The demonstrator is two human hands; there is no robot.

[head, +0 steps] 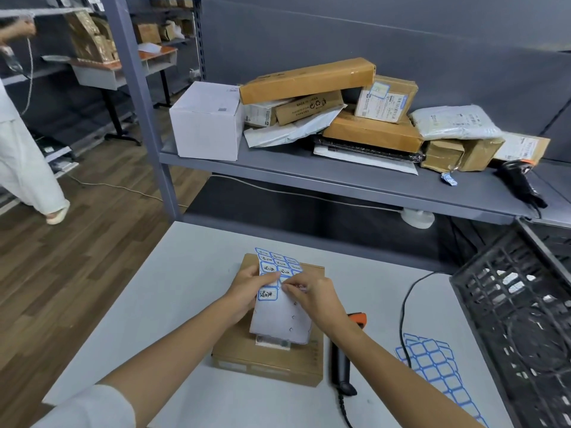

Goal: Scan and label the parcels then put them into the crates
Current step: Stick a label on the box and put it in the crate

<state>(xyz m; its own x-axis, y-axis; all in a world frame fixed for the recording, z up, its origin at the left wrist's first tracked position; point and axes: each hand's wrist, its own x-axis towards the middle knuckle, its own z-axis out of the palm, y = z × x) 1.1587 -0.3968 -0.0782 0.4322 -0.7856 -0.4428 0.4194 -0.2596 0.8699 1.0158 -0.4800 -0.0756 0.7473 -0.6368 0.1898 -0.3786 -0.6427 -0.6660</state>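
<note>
1. Peeling a sticker: the left hand (247, 287) grips the sticker sheet (279, 304) by its left edge, thumb on its face, and holds it above the brown parcel (268, 362), which lies flat on the bench (173, 273). The fingers (293, 287) of the right hand (315, 299) pinch a sticker at mid-sheet.
2. Risk, tearing: a sticker pulled too fast or at a steep angle would likely rip or curl onto itself, spoiling the handwritten mark.
3. Risk, misplacement: the sheet hides the parcel's printed label (273, 342); a sticker pressed down blind could cover the barcode or land crooked.
4. Risk, slipping: the sheet is held by one edge only, so a firm tug may drag it out of the left hand.
5. Surroundings: a handheld scanner (341, 356) lies just right of the parcel, its cable (404, 304) looping across the bench; a spare blank sheet (438, 369) lies beyond it, beside the black crate (519, 319).
6. Obstacles: scanner and cable sit between parcel and crate, so a low carry could snag them.
7. Background: more parcels (340, 112) are heaped on the grey shelf (309, 174), with a second scanner (522, 186) at its right end; another person (21, 143) stands far left.
</note>
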